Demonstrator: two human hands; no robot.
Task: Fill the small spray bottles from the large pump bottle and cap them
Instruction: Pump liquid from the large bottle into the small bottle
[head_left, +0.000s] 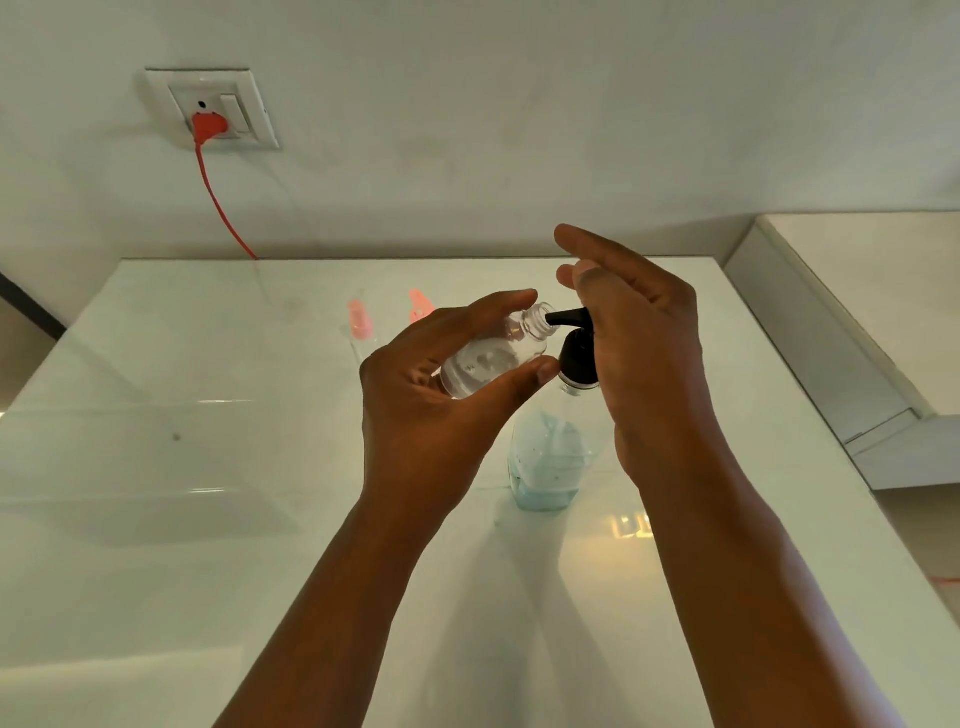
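Head view of a white glossy table (156, 467) set against a pale wall. The left hand (441, 405) holds a small clear bottle (493, 353) between the thumb and the curled fingers, tilted so that its open threaded neck points to the right and meets the black spout of the pump (574, 343). The small bottle has no cap on it, and some clear liquid with bubbles shows inside. The right hand (639, 353) rests on top of the pump head, with the palm over it and the fingers loosely extended, slightly apart, toward the wall. The large bottle (550, 457) stands upright on the table under the right hand, between the two forearms; pale blue liquid fills only its lower part. Beyond the left hand, near the far side of the table, two blurred pink spray tops (361, 317) appear; whether they sit on bottles cannot be told clearly. On the wall at upper left, a red plug (209, 126) sits in a white socket (213, 109), and its red cord (223, 208) runs down behind the table.
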